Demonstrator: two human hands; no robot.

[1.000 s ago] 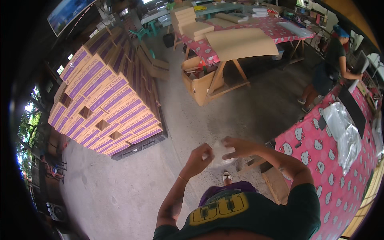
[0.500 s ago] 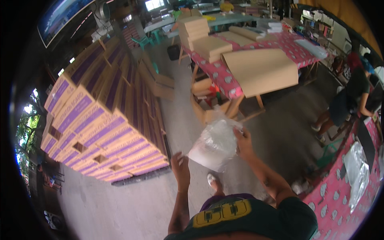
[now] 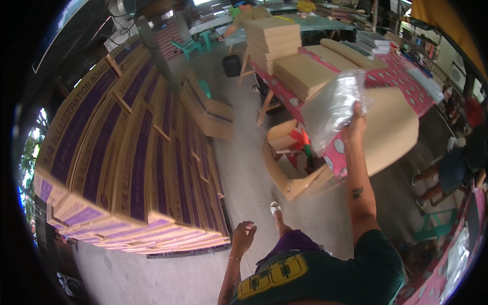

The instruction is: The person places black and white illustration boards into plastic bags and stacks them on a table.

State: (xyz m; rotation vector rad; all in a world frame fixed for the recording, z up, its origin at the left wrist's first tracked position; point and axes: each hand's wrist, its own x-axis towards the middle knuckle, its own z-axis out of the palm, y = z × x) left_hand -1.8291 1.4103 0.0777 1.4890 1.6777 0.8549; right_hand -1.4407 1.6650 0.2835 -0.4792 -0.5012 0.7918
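right hand [image 3: 355, 123] is clamping a crinkly clear plastic bag [image 3: 333, 107], tan cardboard sheets [image 3: 394, 127] sitting right behind it; left hand [image 3: 244, 236] is hanging loose, fingers apart, holding nothing

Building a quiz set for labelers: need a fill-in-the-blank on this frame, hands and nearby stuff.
1. The right hand holds up a clear plastic ____.
2. The left hand hangs low and holds ____.
3. The big stack of flat boxes on the person's left has tan and ____ stripes.
4. The table ahead has a ____ patterned cloth.

Missing words: bag; nothing; purple; red
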